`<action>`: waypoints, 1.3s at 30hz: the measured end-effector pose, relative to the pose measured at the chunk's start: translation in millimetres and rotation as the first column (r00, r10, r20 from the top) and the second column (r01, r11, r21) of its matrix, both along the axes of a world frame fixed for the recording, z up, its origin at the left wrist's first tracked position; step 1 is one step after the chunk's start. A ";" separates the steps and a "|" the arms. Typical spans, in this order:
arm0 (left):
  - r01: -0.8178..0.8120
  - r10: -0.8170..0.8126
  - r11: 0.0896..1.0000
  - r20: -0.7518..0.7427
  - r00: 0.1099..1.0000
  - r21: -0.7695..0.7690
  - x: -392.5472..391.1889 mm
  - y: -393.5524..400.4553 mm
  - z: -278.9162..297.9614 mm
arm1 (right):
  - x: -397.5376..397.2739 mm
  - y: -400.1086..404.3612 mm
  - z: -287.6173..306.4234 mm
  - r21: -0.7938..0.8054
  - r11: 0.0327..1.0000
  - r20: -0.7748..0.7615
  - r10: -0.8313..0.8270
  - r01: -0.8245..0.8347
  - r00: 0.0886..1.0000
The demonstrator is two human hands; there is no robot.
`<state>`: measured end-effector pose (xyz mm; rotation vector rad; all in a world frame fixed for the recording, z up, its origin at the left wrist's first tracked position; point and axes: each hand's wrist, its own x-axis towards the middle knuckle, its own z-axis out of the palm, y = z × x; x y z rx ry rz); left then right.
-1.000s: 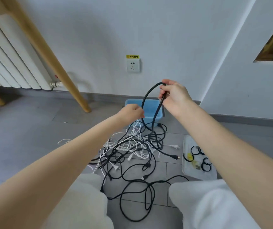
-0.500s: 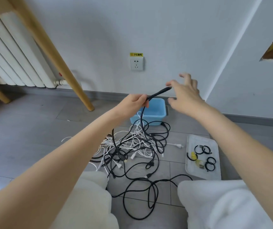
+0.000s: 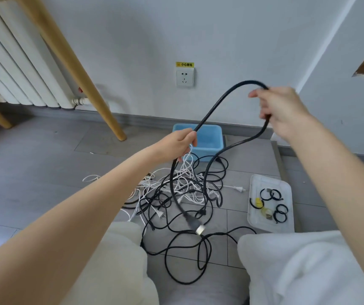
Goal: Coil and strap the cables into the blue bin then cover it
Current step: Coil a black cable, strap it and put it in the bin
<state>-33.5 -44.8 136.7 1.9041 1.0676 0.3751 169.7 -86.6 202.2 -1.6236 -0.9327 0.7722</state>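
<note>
A thick black cable [image 3: 219,101] arcs between my two hands above the floor. My left hand [image 3: 180,143] grips it in front of the blue bin [image 3: 215,134], and its plug end [image 3: 195,224] dangles below. My right hand [image 3: 281,108] holds the same cable higher up on the right, fingers curled round it. A tangle of black and white cables [image 3: 183,192] lies on the grey floor under my hands. The blue bin stands open against the wall, and nothing shows inside it.
A clear tray [image 3: 285,226] with black and yellow straps [image 3: 272,203] lies on the floor at the right. A wooden leg [image 3: 93,89] slants down at the left beside a white radiator [image 3: 11,69]. A wall socket [image 3: 185,77] is above the bin. My knees fill the bottom.
My right hand opened, then took the black cable again farther along and pulled it up and to the right, making a wide loop. My left hand kept its grip.
</note>
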 end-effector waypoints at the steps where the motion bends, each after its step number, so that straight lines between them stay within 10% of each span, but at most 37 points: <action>1: -0.022 0.022 1.000 -0.033 0.999 0.004 -2.3 1.0 -0.7 | 5.3 0.0 3.0 -0.004 1.000 -0.034 0.015 -0.015 0.999; 12: -0.165 0.231 0.931 -0.178 0.956 0.324 -13.6 27.3 10.0 | -25.6 -9.4 -2.2 -0.583 0.647 0.286 0.730 -0.491 0.621; 17: -0.204 0.386 0.888 0.425 0.818 -0.413 5.2 11.5 32.2 | -43.5 8.6 -23.2 -0.237 0.953 0.553 0.294 -0.190 0.780; 20: 0.012 0.400 0.803 0.554 0.730 -0.596 6.8 3.3 41.0 | -37.6 9.7 -20.9 -0.115 0.993 0.377 0.073 -0.032 0.923; 30: -0.029 0.253 0.918 0.530 0.810 -0.394 10.1 -12.7 34.7 | -85.0 -3.2 -41.4 -0.635 0.635 0.539 0.772 -0.440 0.336; 35: -0.064 0.056 0.998 0.337 0.940 0.013 -0.5 -11.4 35.4 | -81.1 -14.6 -24.7 -0.621 0.574 0.472 0.818 -0.535 0.330; 39: -0.279 0.241 0.943 0.206 0.948 0.181 -39.5 25.8 34.5 | -60.4 -14.0 -0.4 -0.453 0.727 0.577 0.680 -0.516 0.452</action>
